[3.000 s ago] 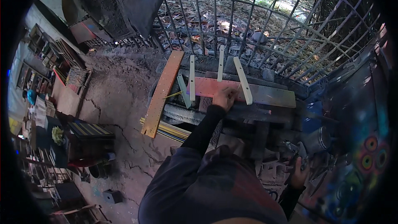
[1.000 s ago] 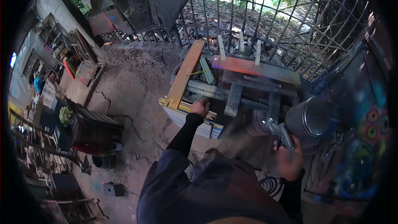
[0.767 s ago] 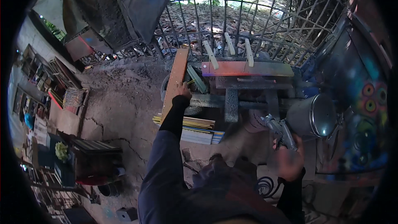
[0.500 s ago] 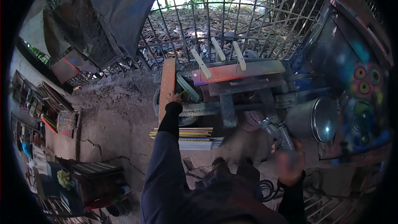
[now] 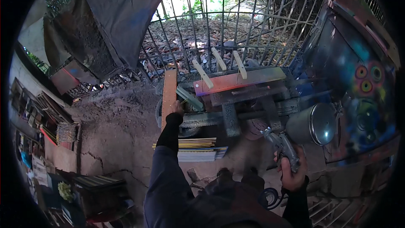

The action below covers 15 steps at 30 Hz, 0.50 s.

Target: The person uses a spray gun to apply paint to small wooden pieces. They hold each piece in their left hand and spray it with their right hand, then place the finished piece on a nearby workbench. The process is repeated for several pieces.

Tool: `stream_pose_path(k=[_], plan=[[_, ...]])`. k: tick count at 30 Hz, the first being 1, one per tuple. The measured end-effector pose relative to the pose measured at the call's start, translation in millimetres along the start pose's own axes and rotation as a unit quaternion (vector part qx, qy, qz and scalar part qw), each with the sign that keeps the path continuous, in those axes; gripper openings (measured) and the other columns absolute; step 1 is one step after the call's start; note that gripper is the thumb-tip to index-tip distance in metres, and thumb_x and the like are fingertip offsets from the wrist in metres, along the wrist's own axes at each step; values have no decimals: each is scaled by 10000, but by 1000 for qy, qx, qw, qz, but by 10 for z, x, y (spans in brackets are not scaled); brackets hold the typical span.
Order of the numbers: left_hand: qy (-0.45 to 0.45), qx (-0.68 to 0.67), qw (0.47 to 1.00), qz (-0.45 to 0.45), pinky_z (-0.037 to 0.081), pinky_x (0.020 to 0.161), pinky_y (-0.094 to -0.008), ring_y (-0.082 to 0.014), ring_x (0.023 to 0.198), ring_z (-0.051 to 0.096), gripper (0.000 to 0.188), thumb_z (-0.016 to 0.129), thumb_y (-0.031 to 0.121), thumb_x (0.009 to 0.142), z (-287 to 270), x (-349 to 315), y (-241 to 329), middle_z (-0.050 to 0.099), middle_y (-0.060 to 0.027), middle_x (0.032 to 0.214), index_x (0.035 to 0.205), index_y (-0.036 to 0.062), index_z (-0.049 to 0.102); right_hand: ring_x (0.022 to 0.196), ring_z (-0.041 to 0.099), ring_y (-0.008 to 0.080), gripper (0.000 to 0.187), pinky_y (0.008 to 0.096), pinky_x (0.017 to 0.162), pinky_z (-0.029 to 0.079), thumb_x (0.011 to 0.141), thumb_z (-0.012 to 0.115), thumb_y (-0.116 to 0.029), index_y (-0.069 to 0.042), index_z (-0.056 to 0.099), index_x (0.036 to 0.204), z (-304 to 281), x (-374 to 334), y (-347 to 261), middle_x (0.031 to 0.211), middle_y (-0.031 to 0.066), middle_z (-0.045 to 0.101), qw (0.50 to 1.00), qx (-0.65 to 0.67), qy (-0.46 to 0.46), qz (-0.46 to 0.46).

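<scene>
In my right hand (image 5: 294,178) is a metal spray gun (image 5: 283,147), with its large silver cup (image 5: 311,124) out to the side and the nozzle facing the bench. My fingers are wrapped round its handle. At the far left of the bench, my left hand (image 5: 177,108) pinches what looks like a thin yellowish stick beside a pale green wooden piece (image 5: 190,98). The fingers are small and partly hidden there. Just left of that hand lies a long orange plank (image 5: 169,88). A board sprayed red, orange and yellow (image 5: 240,82) lies to the right, three pale wooden pieces (image 5: 203,74) resting across its far edge.
A stack of thin strips (image 5: 198,150) lies below the bench. Behind stands a metal bar fence (image 5: 238,14). A paint-spattered panel (image 5: 365,101) rises at the right. A hose (image 5: 270,198) coils by my right wrist. Furniture and a yellowish bundle (image 5: 65,188) stand left.
The view has shifted slightly. My left hand and the green piece keep close together. The spray gun in my right hand has turned a little and moved slightly left.
</scene>
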<state>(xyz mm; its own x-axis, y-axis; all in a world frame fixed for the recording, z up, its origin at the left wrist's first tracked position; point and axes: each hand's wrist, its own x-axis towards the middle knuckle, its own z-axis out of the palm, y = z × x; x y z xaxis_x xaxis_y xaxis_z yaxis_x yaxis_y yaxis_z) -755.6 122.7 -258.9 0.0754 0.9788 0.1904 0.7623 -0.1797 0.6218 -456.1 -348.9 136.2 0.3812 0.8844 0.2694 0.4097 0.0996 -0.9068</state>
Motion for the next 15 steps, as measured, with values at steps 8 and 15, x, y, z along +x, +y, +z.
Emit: stream_pose_path(k=[8,15], plan=[[-3,33,999,-12,415,638,-510,-447,755,554,187,499,176,880,-1543,-1782,1710,579,-251,764,857,-4,545,742,556,103,330,196,556,442,890,443,-90,33,402,1194,23,-18,77,931,110,584,999,4,21,-31],[-81,-45,993,-74,450,651,-474,-433,757,576,175,506,176,879,-1305,-3422,1601,608,-231,754,854,17,575,711,528,85,322,205,554,429,870,451,-62,38,414,1174,-26,-52,254,903,106,576,998,-24,-25,-58]])
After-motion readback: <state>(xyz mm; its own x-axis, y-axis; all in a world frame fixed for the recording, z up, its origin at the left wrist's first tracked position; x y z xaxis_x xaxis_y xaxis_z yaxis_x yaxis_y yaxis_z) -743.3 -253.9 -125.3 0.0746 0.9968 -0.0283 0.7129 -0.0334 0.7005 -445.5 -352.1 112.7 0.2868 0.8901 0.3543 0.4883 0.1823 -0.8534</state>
